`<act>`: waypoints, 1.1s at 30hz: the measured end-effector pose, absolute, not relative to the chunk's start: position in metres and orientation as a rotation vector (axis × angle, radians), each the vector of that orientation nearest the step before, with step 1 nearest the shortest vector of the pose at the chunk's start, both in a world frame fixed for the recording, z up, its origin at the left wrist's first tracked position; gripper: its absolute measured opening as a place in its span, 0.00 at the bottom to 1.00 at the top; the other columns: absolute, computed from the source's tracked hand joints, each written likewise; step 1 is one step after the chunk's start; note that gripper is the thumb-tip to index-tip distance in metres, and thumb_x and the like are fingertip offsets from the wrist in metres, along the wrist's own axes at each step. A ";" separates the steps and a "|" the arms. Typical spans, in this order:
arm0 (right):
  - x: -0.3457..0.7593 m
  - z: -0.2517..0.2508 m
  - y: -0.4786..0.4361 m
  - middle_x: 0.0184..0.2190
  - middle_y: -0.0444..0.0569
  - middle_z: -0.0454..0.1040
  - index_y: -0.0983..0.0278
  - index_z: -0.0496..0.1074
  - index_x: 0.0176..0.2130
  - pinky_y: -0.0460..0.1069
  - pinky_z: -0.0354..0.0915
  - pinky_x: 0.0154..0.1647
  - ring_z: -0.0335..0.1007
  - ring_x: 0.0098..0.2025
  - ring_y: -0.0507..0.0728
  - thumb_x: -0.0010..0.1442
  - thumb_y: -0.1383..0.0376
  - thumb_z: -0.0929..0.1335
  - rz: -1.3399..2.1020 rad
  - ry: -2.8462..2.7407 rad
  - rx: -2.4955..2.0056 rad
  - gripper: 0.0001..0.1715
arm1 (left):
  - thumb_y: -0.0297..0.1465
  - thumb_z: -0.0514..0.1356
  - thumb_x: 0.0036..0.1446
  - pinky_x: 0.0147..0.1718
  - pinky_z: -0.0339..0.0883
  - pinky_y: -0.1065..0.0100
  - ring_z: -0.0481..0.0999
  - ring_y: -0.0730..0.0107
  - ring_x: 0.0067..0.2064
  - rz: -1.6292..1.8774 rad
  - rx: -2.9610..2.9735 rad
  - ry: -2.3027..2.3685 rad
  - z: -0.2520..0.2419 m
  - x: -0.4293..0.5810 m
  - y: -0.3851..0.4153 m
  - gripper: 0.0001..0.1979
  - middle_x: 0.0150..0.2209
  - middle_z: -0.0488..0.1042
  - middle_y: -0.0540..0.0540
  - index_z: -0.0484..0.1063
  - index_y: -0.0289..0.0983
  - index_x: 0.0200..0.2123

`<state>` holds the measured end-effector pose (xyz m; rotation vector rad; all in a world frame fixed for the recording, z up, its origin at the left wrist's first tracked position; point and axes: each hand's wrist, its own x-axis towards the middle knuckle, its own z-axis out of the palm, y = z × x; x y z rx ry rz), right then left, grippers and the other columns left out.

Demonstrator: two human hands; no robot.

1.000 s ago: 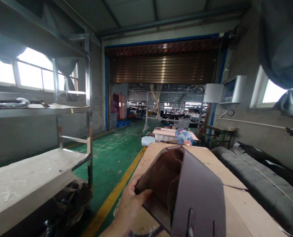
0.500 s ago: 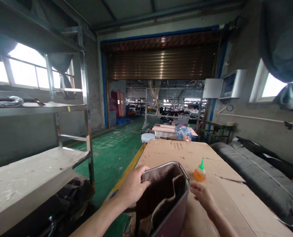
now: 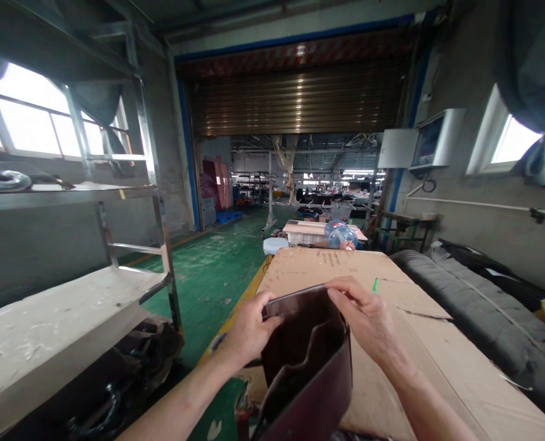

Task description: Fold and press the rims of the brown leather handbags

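A dark brown leather bag [image 3: 313, 373] stands open-mouthed in front of me at the near end of a cardboard-covered table [image 3: 419, 349]. My left hand [image 3: 249, 327] pinches the bag's left top rim, thumb on the inside. My right hand [image 3: 367, 318] rests over the right top rim with its fingers curled on the edge. Just behind my right hand only the green tip of a small glue bottle [image 3: 375, 284] shows; the rest of it is hidden.
A metal shelf rack [image 3: 70, 294] with white boards stands at the left. Green floor with a yellow line [image 3: 240, 303] runs beside the table. Dark rolled material [image 3: 484, 318] lies along the right wall. A water jug [image 3: 341, 236] and boxes sit beyond the table.
My right hand has moved up from the table onto the bag's right rim and now covers the orange glue bottle. The left hand keeps its grip; the view tilted slightly.
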<state>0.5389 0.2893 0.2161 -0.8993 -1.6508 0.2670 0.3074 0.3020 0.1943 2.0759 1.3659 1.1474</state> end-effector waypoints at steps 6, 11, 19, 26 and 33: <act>0.541 0.215 0.299 0.40 0.49 0.75 0.61 0.75 0.38 0.50 0.66 0.41 0.70 0.44 0.58 0.63 0.60 0.65 0.141 -1.618 -0.889 0.10 | 0.24 0.58 0.52 0.42 0.62 0.66 0.71 0.65 0.41 1.241 2.258 1.418 0.191 0.311 0.309 0.08 0.38 0.73 0.47 0.70 0.38 0.37; 0.544 0.209 0.291 0.40 0.49 0.75 0.60 0.75 0.38 0.52 0.66 0.42 0.70 0.43 0.58 0.64 0.62 0.65 0.102 -1.658 -0.878 0.10 | 0.24 0.58 0.52 0.43 0.63 0.66 0.72 0.65 0.42 1.324 2.205 1.439 0.186 0.313 0.309 0.11 0.39 0.74 0.48 0.70 0.39 0.40; 0.546 0.217 0.289 0.38 0.49 0.75 0.60 0.75 0.38 0.54 0.66 0.45 0.69 0.44 0.59 0.62 0.65 0.66 -0.071 -1.662 -0.883 0.07 | 0.25 0.56 0.52 0.43 0.62 0.64 0.70 0.62 0.43 1.242 2.205 1.508 0.176 0.324 0.316 0.09 0.39 0.72 0.46 0.69 0.38 0.39; 0.545 0.217 0.295 0.38 0.46 0.75 0.60 0.75 0.38 0.53 0.64 0.47 0.68 0.45 0.58 0.61 0.68 0.67 -0.069 -1.746 -0.914 0.07 | 0.25 0.56 0.51 0.42 0.61 0.65 0.69 0.64 0.41 1.232 2.133 1.411 0.160 0.325 0.313 0.09 0.37 0.71 0.47 0.68 0.37 0.37; 0.536 0.229 0.319 0.34 0.45 0.75 0.62 0.76 0.34 0.51 0.60 0.48 0.65 0.44 0.57 0.56 0.72 0.71 -0.114 -2.077 -1.067 0.06 | 0.30 0.56 0.55 0.38 0.60 0.67 0.69 0.65 0.38 1.237 2.045 1.277 0.160 0.320 0.313 0.06 0.34 0.71 0.50 0.68 0.38 0.38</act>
